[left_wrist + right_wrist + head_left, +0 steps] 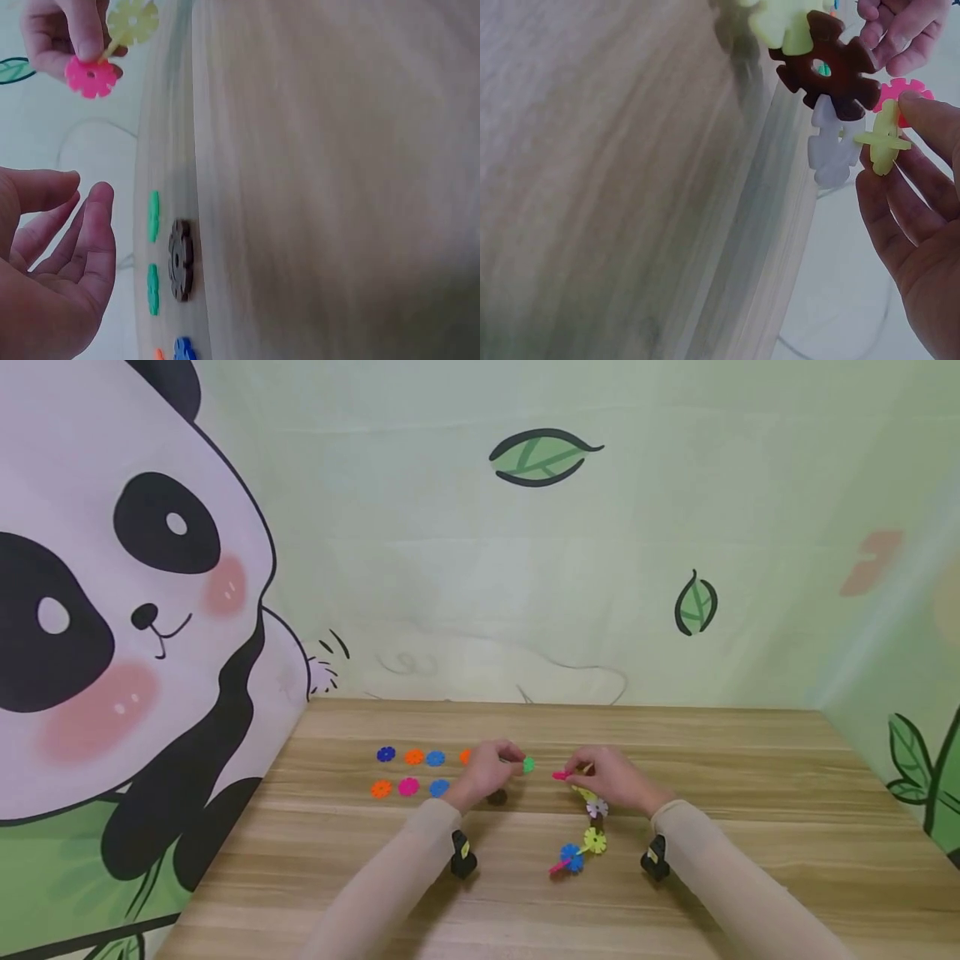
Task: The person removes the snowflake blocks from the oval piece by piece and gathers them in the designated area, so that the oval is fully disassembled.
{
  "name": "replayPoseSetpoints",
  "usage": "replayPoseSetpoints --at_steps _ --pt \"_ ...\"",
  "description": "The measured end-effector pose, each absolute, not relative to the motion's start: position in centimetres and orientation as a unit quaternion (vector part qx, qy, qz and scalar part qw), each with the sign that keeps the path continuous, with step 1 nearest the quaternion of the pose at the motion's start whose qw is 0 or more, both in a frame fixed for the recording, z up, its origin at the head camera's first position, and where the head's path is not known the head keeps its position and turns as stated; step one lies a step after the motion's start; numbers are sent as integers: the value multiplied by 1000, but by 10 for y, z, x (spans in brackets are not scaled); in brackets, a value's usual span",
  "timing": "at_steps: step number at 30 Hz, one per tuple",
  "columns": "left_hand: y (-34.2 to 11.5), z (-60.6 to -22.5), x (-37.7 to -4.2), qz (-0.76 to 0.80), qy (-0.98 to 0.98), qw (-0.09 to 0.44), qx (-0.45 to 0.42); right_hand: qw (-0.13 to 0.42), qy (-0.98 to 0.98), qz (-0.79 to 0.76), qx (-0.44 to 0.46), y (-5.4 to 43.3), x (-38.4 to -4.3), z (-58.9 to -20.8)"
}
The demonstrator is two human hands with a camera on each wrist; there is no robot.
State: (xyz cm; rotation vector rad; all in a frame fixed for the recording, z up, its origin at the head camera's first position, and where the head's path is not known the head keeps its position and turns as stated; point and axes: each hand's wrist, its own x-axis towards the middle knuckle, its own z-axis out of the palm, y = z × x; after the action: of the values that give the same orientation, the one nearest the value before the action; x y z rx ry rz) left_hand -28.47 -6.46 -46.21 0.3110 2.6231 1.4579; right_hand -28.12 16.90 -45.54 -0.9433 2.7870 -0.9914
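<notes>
My right hand pinches the top end of a chain of slotted plastic snowflake discs, near a pink disc joined to a yellow disc. Down the chain come a white disc, a brown disc, a lime-yellow disc, a blue disc and another pink disc. My left hand holds nothing; in the left wrist view its thumb and fingers are apart. It is above loose discs, nearest a green disc and a brown one.
To the left on the wooden table, loose discs lie in two rows, among them a dark blue disc, an orange disc and a magenta disc. A wall printed with a panda stands behind.
</notes>
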Motion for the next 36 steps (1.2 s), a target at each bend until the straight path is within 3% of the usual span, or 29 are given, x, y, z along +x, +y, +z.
replayPoseSetpoints --at_steps 14,27,36 --pt "-43 -459 -269 511 836 56 194 22 885 -337 -321 163 -283 -456" --pt "-33 -463 -273 504 844 60 174 12 883 -335 -329 160 -282 -452" --pt "-29 -467 -273 500 850 32 163 41 883 -345 -315 159 -281 -454"
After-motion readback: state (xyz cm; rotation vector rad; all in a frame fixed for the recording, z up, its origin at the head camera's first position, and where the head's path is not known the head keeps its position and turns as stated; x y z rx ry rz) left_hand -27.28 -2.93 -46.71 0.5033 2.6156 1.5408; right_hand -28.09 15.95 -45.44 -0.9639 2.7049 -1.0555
